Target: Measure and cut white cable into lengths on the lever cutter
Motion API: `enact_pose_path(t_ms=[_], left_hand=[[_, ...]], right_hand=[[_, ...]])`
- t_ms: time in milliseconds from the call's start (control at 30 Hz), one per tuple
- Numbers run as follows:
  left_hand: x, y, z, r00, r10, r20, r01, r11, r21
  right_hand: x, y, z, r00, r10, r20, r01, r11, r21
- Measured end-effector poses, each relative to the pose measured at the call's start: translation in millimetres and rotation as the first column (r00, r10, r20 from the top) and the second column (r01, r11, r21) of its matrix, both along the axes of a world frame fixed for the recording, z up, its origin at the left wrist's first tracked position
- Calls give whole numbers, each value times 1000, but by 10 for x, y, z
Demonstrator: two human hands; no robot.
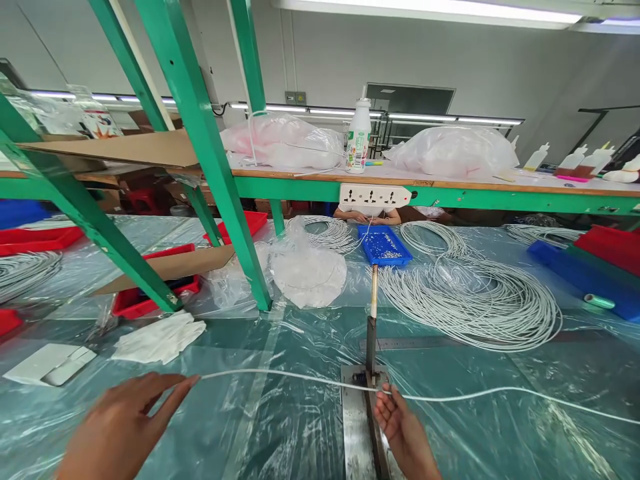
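A thin white cable [300, 376] stretches across the front of the table, bowing slightly upward between my hands. My left hand [123, 420] pinches its left end between thumb and fingertips. With thumb and fingers closed, my right hand [403, 423] grips the same cable further along, and the rest runs off past the right edge of the view. Just behind my right hand stands a small metal hand press [355, 420] with an upright lever [374, 293]. The cable passes over the press's front part; whether it touches is hidden by my fingers.
A large coil of white cable [530, 313] lies right of the lever. Behind it are a blue tray [367, 250] of small pale parts and a plastic bag [310, 273]. A green post [215, 160] rises at left, near white gloves [157, 339]. Another person's hands [367, 217] show across the table.
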State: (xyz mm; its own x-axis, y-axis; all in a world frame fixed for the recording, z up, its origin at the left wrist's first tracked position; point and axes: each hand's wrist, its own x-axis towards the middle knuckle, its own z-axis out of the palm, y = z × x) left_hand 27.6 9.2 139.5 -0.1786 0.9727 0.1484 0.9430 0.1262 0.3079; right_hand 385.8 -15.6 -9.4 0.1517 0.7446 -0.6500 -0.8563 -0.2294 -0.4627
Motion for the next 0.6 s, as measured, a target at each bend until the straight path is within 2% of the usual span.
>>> enact_pose_path(t_ms=[67,167,233,300,367,467,533,600], left_hand=[[-110,94,-259,998,-44,-55,35,988,-148],[-297,158,-728,986,-39,-163,-28,920,-391],[-336,154,-997,966,-57,-254,-58,904,-423],[-205,147,-1173,968,-100,-231,2,922,-388],[130,147,-1252,984,-163,-66,131,931,-342],[901,134,-1275,932,-299,203,346,901,-261],[1435,102,-1309,860,-384,335,486,815,-314],[1859,71,-1397,787,-421,451,596,708,-378]], right_hand=[[-190,59,-81,1000,6,1,-6,1000,6],[-484,68,-233,990,136,20,-136,990,-27],[-677,33,-335,966,259,22,-258,965,-42],[-843,-11,-427,938,346,20,-344,937,-53],[-972,-48,-511,916,400,17,-399,915,-68],[-1116,-67,-618,876,478,71,-473,878,-75],[-1188,-41,-659,853,503,137,-501,864,-52],[-1224,23,-656,847,492,200,-505,863,14]])
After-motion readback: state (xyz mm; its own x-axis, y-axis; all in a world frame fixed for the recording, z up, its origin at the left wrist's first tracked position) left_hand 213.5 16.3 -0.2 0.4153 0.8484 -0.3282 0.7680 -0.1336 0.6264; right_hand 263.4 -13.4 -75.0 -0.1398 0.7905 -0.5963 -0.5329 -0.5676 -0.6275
